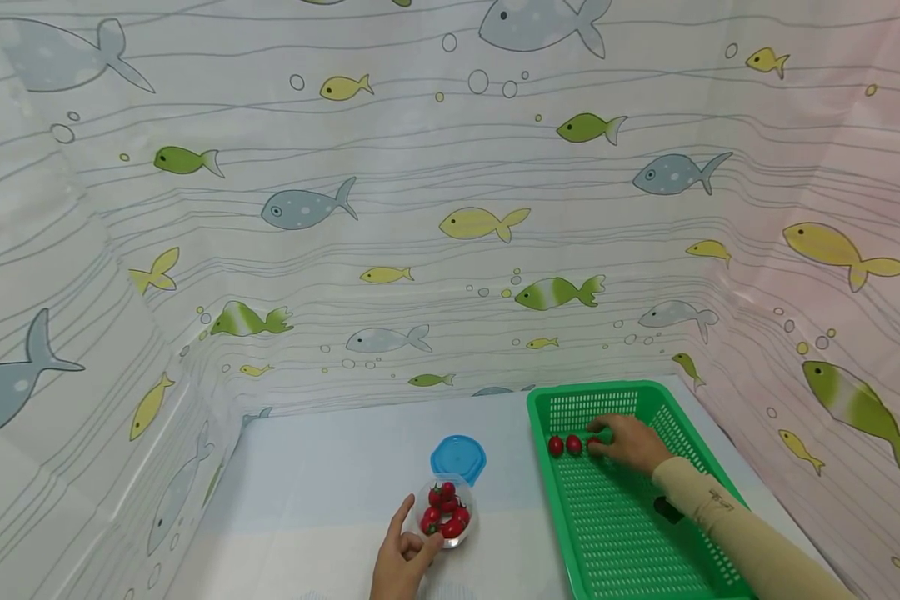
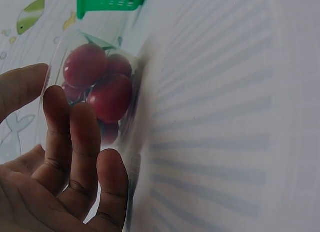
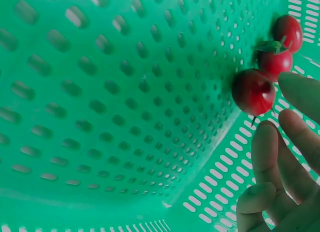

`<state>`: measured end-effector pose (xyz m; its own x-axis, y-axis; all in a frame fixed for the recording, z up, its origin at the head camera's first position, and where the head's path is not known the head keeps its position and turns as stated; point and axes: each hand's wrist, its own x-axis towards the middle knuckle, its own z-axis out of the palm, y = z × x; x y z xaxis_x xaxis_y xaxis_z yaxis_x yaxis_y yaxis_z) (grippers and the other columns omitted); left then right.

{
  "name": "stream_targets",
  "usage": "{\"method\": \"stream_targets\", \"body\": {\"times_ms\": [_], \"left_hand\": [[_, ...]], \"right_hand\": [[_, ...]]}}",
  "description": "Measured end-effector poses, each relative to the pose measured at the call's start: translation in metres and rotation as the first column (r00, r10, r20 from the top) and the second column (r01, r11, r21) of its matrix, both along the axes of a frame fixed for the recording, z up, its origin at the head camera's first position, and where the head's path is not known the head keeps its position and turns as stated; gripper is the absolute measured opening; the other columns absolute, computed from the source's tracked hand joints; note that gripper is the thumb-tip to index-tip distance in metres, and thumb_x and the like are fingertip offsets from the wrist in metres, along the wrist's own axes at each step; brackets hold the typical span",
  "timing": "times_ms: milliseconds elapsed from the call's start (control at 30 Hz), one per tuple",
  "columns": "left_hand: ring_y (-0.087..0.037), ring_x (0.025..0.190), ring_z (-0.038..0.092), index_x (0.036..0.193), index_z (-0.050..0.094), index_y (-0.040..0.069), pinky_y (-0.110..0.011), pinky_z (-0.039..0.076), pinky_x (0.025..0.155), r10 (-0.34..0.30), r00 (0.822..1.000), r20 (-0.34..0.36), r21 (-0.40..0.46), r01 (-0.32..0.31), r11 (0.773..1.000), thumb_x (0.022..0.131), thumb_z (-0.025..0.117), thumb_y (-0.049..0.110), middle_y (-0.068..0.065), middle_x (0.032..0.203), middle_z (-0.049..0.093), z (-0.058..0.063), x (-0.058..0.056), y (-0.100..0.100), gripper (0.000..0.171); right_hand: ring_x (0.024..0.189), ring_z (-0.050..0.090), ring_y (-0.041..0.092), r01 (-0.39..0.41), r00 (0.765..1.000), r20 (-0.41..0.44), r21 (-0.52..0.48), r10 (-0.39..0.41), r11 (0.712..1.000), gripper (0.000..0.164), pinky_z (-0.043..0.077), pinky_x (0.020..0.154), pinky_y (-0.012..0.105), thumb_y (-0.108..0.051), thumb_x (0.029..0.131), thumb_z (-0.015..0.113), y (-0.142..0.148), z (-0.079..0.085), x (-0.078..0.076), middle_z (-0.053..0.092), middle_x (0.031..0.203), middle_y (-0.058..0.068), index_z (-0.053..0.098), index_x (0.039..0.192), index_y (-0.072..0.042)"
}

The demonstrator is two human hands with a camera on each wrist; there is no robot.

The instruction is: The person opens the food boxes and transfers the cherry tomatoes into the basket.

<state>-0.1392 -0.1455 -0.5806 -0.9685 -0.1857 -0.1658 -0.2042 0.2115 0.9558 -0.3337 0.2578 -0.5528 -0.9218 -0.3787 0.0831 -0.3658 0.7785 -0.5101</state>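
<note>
My left hand (image 1: 402, 557) rests beside a clear plastic cup (image 1: 471, 533), its thumb at the rim. Several cherry tomatoes (image 1: 450, 528) with green stems fill the cup. In the left wrist view, relaxed fingers (image 2: 82, 142) lie against the cup's side. My right hand (image 1: 633, 443) reaches into a green basket (image 1: 566, 525). Three cherry tomatoes stand in a row there along the far wall: the leftmost (image 1: 556, 446), the middle (image 1: 574, 445) and the nearest to my hand (image 3: 253, 92). Spread fingertips lie close beside that nearest tomato in the right wrist view.
A blue lid (image 1: 457, 457) lies on the white table (image 1: 307, 492) behind the cup. The basket's raised perforated walls stand around my right hand. Fish-patterned sheeting (image 1: 390, 308) rises behind and on both sides of the table. A dark object (image 1: 668, 510) shows below my right sleeve.
</note>
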Motion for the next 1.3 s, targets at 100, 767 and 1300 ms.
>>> {"method": "stream_targets", "body": {"times_ms": [100, 767, 1300], "left_hand": [[-0.012, 0.063, 0.052, 0.158, 0.03, 0.004, -0.024, 0.045, 0.059, -0.004, 1.0, -0.001, -0.001, 0.004, 1.0, 0.091, 0.077, 0.04, -0.002, 0.073, 0.061, 0.0, -0.001, -0.001, 0.089], [-0.012, 0.063, 0.052, 0.158, 0.03, 0.003, -0.024, 0.045, 0.06, -0.018, 1.0, 0.001, 0.01, 0.018, 1.0, 0.09, 0.077, 0.041, -0.002, 0.074, 0.061, 0.0, -0.001, -0.006, 0.09], [-0.013, 0.064, 0.055, 0.158, 0.028, 0.002, -0.025, 0.048, 0.061, -0.03, 1.0, -0.005, 0.024, 0.03, 0.999, 0.089, 0.079, 0.038, -0.003, 0.075, 0.061, 0.0, 0.0, -0.006, 0.093]], "right_hand": [[0.098, 0.068, 0.026, 0.018, 1.0, -0.003, -0.015, -0.018, 1.0, 0.031, 0.055, 0.078, 0.046, -0.023, 0.088, 0.081, -0.002, 0.004, 0.0, 0.072, 0.114, 0.005, 0.073, 0.116, -0.011], [0.074, 0.056, 0.004, -0.052, 0.962, -0.274, -0.107, 0.021, 0.993, 0.029, 0.047, 0.06, 0.028, -0.018, 0.091, 0.078, -0.029, 0.031, 0.016, 0.071, 0.109, 0.0, 0.072, 0.119, -0.014], [0.077, 0.059, 0.004, -0.147, 0.946, -0.309, -0.151, 0.094, 0.978, 0.032, 0.048, 0.062, 0.027, -0.019, 0.091, 0.079, -0.068, 0.054, 0.029, 0.071, 0.114, -0.001, 0.071, 0.121, -0.015]]}}
